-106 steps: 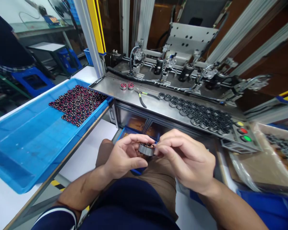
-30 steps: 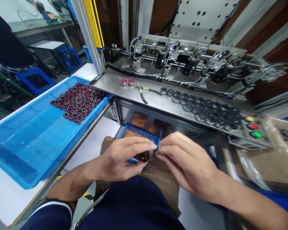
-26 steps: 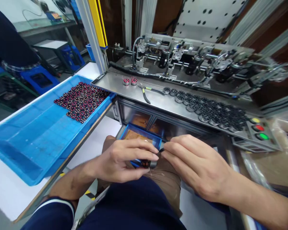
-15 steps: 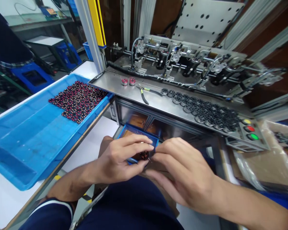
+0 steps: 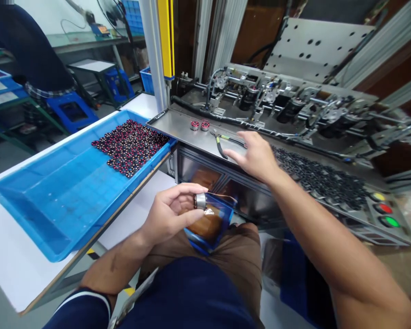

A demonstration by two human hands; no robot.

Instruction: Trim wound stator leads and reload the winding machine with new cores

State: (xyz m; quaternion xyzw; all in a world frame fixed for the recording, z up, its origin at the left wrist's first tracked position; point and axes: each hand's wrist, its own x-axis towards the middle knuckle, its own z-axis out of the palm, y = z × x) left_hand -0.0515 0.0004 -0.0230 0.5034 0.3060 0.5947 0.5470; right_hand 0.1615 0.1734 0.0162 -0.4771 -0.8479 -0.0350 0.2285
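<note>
My left hand [image 5: 167,214] pinches a small round motor stator [image 5: 200,201] between thumb and fingers above my lap. Its silvery side faces right, and a thin copper wire [image 5: 222,195] trails from it to the right. Over the metal tray, my right hand [image 5: 255,157] has its thumb and fingers apart and holds nothing. Right beside it lie the wire cutters [image 5: 220,146] with black and yellow-green handles; one handle runs close to the fingertips, and contact cannot be made out. Two red-topped motor parts [image 5: 199,125] sit left of the cutters.
To the left, a large blue bin [image 5: 55,196] carries many red-and-black stators [image 5: 133,146]. Dark round parts [image 5: 315,176] crowd the right of the metal tray [image 5: 178,119], near push buttons [image 5: 385,209]. A machine stands behind. Below my hands is a blue box [image 5: 205,244]. A person sits far left.
My right hand has left the stator and moved up and forward to the cutters, its fingers now apart. My left hand still holds the stator, now turned side-on. The view has shifted left.
</note>
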